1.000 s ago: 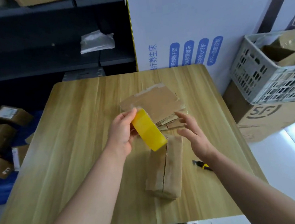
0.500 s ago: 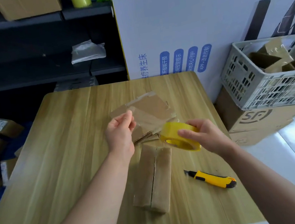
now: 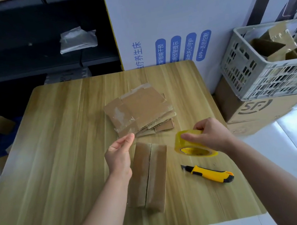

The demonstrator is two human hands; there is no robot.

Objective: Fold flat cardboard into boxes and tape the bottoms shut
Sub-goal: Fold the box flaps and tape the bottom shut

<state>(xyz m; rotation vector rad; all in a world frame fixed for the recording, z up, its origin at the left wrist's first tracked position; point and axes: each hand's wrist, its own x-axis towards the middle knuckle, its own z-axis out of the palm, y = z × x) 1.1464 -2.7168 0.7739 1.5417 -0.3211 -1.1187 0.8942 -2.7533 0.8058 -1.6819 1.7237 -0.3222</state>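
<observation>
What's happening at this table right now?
A person is partway through taping. The right hand grips the yellow tape roll; the left hand seems to pinch its clear tape end, barely visible. The folded box lies near both hands, seam up, not yet sealed. A utility knife lies untouched beside it.

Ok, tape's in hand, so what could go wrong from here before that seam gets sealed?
1. Neither hand steadies the brown folded cardboard box; its centre seam may gape, or the box slide, when tape lands.
2. The yellow-and-black utility knife lies near the right hand, blade end seemingly out; a downward sweep with the yellow roll of packing tape could meet it.
3. The left hand hovers beside the stack of flat cardboard; loose tape might snag there.
</observation>
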